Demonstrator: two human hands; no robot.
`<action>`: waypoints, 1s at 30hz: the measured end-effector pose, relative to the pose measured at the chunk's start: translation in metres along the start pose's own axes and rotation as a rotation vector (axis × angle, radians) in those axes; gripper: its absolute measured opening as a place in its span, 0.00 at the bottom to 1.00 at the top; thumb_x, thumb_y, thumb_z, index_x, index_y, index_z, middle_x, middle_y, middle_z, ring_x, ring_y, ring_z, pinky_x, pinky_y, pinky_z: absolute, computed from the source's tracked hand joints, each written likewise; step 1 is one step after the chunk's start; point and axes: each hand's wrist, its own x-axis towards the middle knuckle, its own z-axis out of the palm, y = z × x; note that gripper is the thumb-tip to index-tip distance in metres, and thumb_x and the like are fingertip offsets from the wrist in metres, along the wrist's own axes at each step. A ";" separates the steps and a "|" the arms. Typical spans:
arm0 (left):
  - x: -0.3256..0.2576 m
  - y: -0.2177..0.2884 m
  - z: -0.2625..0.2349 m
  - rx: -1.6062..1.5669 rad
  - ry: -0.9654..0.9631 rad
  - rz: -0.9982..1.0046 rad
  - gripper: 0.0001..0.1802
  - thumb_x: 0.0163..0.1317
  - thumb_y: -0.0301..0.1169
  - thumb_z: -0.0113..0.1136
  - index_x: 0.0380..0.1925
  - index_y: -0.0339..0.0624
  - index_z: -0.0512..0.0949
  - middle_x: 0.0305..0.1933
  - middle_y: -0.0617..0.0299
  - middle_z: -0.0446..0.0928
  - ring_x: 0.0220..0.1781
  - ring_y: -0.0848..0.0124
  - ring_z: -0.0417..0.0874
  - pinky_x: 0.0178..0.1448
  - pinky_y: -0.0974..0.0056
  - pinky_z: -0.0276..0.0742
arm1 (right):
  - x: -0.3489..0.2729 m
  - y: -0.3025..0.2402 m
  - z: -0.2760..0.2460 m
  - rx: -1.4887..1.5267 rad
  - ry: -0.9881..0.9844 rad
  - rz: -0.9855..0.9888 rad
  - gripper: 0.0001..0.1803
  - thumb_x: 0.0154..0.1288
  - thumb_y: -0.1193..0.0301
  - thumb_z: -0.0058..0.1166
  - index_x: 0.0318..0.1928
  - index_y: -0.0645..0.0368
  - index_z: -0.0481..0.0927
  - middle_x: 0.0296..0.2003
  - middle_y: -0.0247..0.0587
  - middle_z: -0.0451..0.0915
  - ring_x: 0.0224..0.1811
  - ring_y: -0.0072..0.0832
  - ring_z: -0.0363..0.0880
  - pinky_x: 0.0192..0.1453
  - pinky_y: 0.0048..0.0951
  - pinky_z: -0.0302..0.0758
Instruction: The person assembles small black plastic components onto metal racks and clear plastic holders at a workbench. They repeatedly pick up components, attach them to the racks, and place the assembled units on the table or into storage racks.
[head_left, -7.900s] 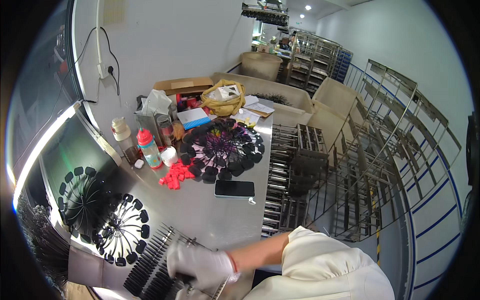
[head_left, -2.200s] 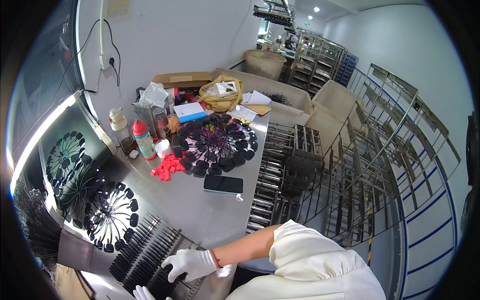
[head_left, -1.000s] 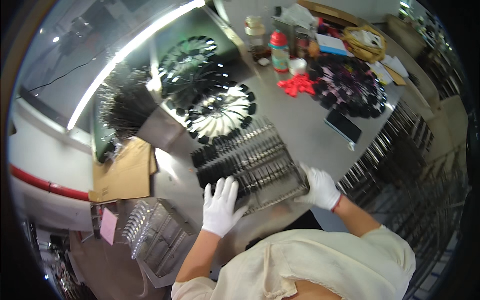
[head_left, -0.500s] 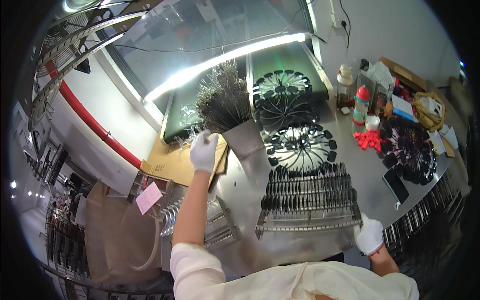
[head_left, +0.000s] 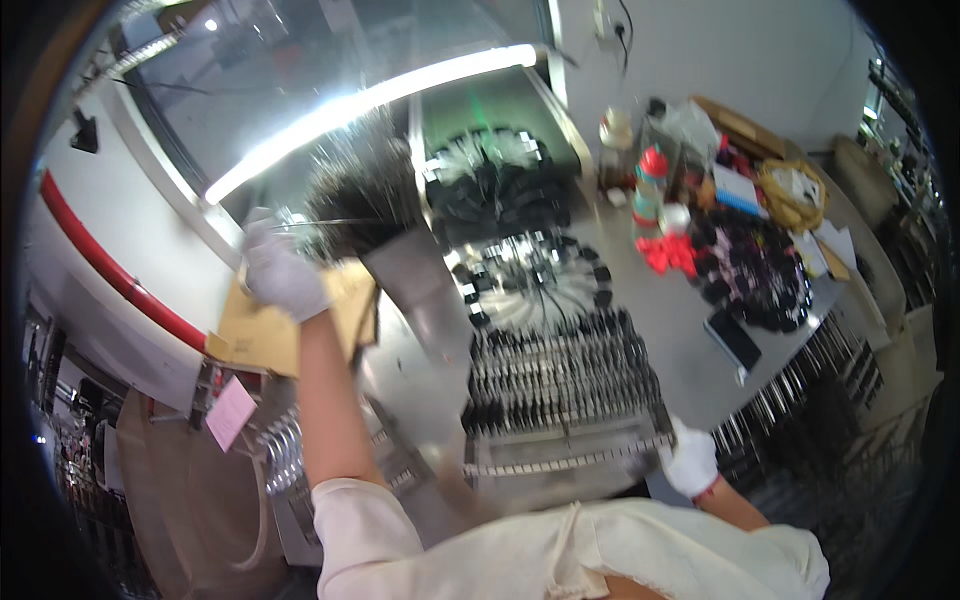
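Observation:
My left hand (head_left: 280, 268), in a white glove, is raised at the left beside a bundle of thin metal rods (head_left: 355, 195). The fingers are blurred, but they look closed on one thin rod (head_left: 335, 222) that points toward the bundle. That bundle stands in a tilted grey metal box (head_left: 415, 285). At the lower right my gloved right hand (head_left: 690, 458) grips the right end of a metal rack (head_left: 560, 460). Rows of dark, flat-headed pieces (head_left: 560, 370) stand close together in the rack. Behind it, similar black-headed pieces (head_left: 535, 280) lie fanned out in rings.
A flattened cardboard box (head_left: 262, 325) lies at the left. On the right are a phone (head_left: 733, 338), a red-capped bottle (head_left: 650, 185), a red cloth-like heap (head_left: 668, 255) and another dark ring (head_left: 755, 270). A lit tube lamp (head_left: 370, 105) crosses the back.
The view has shifted, so the table appears farther left. My left hand has moved left, away from the rod bundle, with a thin rod now showing at it. My right hand stays on the rack.

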 end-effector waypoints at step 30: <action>-0.195 0.014 -0.201 -0.460 -0.667 -1.534 0.13 0.80 0.36 0.47 0.44 0.38 0.75 0.42 0.47 0.84 0.35 0.62 0.89 0.33 0.67 0.85 | -0.052 0.079 -0.018 0.129 -0.006 0.019 0.23 0.67 0.73 0.59 0.63 0.59 0.78 0.33 0.58 0.83 0.34 0.56 0.84 0.37 0.45 0.80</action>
